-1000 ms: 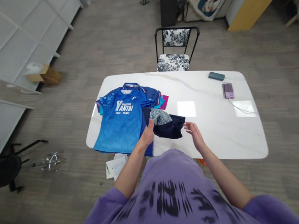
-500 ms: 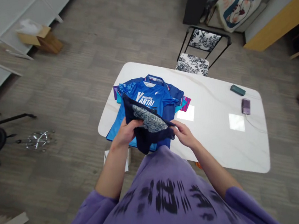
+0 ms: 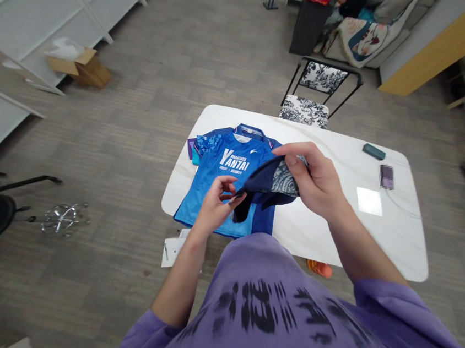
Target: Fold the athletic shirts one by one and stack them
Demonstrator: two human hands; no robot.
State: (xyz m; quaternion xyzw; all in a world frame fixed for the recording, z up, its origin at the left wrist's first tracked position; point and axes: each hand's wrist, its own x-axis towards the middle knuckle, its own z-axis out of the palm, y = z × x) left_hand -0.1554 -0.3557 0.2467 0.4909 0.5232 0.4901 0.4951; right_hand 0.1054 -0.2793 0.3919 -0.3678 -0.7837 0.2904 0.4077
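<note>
The navy cloth (image 3: 263,178) is suspended above the white table (image 3: 400,228). The right hand (image 3: 316,183) grips its patterned end; the left hand (image 3: 217,206) curls at the opposite end, pinch unconfirmed. Apparent step: straightening. Next move calls for firm purchase at both ends.

Someone in a purple top (image 3: 265,287) has a dark navy cloth (image 3: 262,179) up over the white bench (image 3: 389,240), right grip (image 3: 319,180) closed on its paisley part, left grip (image 3: 216,208) touching the other end. A blue Yantai shirt (image 3: 215,165) lies spread beneath; a chair (image 3: 304,111) stands opposite.
</note>
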